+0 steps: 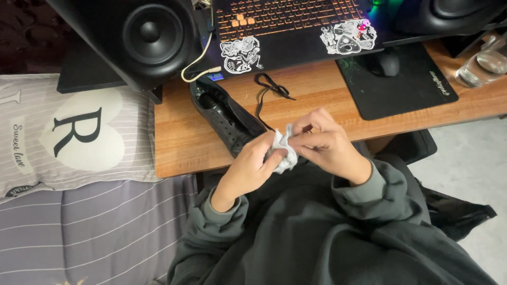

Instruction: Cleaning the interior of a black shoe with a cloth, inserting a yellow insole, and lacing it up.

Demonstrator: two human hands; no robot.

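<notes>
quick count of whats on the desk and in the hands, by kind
Speakers: 2
Laptop: 1
Mouse: 1
Mouse mat: 1
Glass: 1
Black shoe: 1
Loose lace: 1
White cloth, held by left hand and right hand: 1
Total: 9

- Crumpled cloth (285, 153): white.
- Shoe (227, 116) and loose lace (269, 89): black.
- Worktop (179, 142): warm brown wood grain.
- Laptop (290, 26): black, orange-lit keys (black-and-white stickers).
- Pillow (63, 137): grey stripes, cream heart.
- Sleeves (380, 184): grey-green.

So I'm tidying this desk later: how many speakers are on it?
2: one speaker at the back left beside the laptop, another speaker at the back right, cut off by the picture's edge.
</notes>
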